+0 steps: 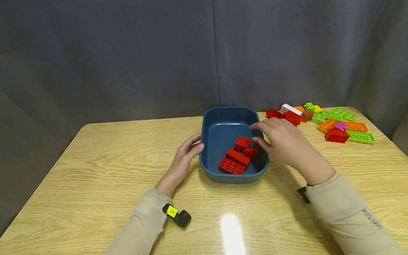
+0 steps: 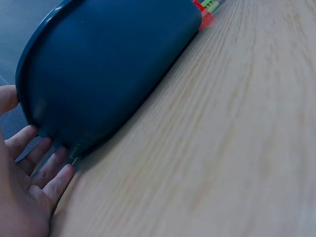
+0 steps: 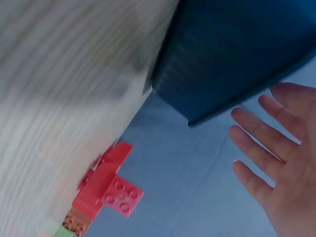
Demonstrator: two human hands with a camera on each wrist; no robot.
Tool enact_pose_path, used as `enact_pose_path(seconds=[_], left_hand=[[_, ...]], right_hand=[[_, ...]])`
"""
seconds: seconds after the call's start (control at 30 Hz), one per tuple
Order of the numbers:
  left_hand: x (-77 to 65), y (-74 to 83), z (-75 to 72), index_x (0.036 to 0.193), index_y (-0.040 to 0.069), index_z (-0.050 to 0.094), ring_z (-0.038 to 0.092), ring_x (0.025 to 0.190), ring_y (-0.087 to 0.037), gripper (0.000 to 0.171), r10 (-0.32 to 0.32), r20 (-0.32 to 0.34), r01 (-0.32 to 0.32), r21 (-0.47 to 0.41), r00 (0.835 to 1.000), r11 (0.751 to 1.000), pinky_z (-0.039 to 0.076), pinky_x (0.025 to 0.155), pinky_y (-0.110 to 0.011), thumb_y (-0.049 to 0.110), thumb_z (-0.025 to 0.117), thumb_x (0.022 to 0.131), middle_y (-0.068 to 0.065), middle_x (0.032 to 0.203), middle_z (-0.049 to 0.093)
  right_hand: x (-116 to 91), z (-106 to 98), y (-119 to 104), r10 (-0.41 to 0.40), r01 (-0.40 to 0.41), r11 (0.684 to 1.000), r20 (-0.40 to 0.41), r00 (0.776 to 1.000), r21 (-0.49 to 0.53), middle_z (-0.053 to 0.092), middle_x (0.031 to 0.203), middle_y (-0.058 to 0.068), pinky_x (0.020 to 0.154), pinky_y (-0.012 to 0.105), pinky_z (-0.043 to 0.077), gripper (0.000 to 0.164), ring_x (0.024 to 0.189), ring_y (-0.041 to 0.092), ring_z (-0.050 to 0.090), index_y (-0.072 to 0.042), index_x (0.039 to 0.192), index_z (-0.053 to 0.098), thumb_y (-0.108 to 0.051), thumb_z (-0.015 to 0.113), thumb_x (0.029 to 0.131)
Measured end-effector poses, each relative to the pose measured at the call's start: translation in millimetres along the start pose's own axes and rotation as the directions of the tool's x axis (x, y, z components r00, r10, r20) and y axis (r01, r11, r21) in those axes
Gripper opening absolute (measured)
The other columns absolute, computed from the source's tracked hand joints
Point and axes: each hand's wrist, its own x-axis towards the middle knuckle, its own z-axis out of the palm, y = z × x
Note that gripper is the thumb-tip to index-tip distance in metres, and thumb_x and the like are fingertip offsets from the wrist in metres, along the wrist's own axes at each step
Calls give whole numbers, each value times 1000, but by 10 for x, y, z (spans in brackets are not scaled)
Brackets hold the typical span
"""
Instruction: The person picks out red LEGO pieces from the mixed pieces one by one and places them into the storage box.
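Note:
A dark blue bin [image 1: 220, 134] stands near the table's back edge, with several red toy bricks [image 1: 231, 166] lying in its front right part. My left hand [image 1: 186, 156] rests at the bin's left side, thumb at the rim and fingertips right at the outer wall, as the left wrist view also shows. Over the right rim reaches my right hand [image 1: 280, 140], its thumb and fingers spread apart above the bricks. Nothing shows between them. In the right wrist view its fingers [image 3: 256, 131] extend loosely beside the rim.
Right of the bin, loose bricks lie along the back: a white brick [image 1: 291, 109], a brown brick [image 1: 307, 115], a red brick [image 1: 336, 136], green plates [image 1: 360, 137] and orange ones. A dark curtain [image 1: 143, 63] hangs behind the wooden table [image 1: 111, 170].

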Motion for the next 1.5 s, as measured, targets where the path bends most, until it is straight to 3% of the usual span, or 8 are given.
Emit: enact_pose_path(seconds=[0.27,0.4,0.57,0.67,0.8,1.03,1.23,1.5], left_hand=[[0,-9,-3,143,9,38,43,130,-27,50,-3,0,3,8,1000,1000,29,115,-51,25,48,96,-14,150,37],[-1,-10,-5,143,10,38,43,130,-27,51,-4,-1,4,13,1000,1000,29,115,-52,26,48,96,-14,150,38],[-4,-12,-12,143,10,38,43,130,-27,51,-4,1,4,14,1000,1000,29,115,-52,26,48,96,-14,150,37],[-5,-13,-14,143,10,38,43,130,-27,51,0,2,0,14,1000,1000,29,115,-52,26,47,96,-14,150,37],[-8,-5,-13,143,10,38,43,130,-27,50,1,-1,-1,13,1000,1000,29,115,-52,26,48,96,-14,150,38],[2,-6,13,142,11,39,44,129,-26,50,-5,-1,5,16,1000,1000,29,115,-51,27,48,96,-12,149,38],[14,-6,32,141,13,41,46,128,-25,48,-6,-8,6,16,1000,1000,30,115,-50,26,49,96,-11,148,40],[14,-1,37,141,13,42,46,127,-24,47,-3,-10,4,15,1000,1000,30,115,-50,26,48,96,-11,148,41]], right_hand=[[-35,-131,169,70,-72,997,-54,996,-36,71,94,16,74,48,53,33,81,30,61,-5,108,66,-22,70,79],[-66,-192,233,151,-153,986,-41,988,-63,70,92,18,67,50,52,34,75,32,60,-4,110,64,-22,67,82],[-107,-245,325,285,-283,957,22,958,-68,69,102,25,63,55,52,38,83,37,60,-4,117,60,-25,63,85],[-127,-263,391,341,-337,939,65,938,-72,67,93,22,55,50,49,41,75,33,57,-4,120,58,-27,62,86],[-161,-282,486,390,-383,920,96,916,-84,66,85,21,51,47,48,40,67,30,54,0,117,58,-26,61,86],[-253,-295,676,445,-440,896,128,886,-63,67,108,27,55,52,50,37,79,38,61,1,117,60,-22,56,89],[-322,-272,834,475,-473,880,105,874,-46,65,111,31,53,54,50,35,83,43,60,-1,116,62,-23,55,90],[-395,-299,994,569,-569,820,189,800,-60,57,111,35,59,58,47,48,89,48,54,1,123,53,-37,47,94]])
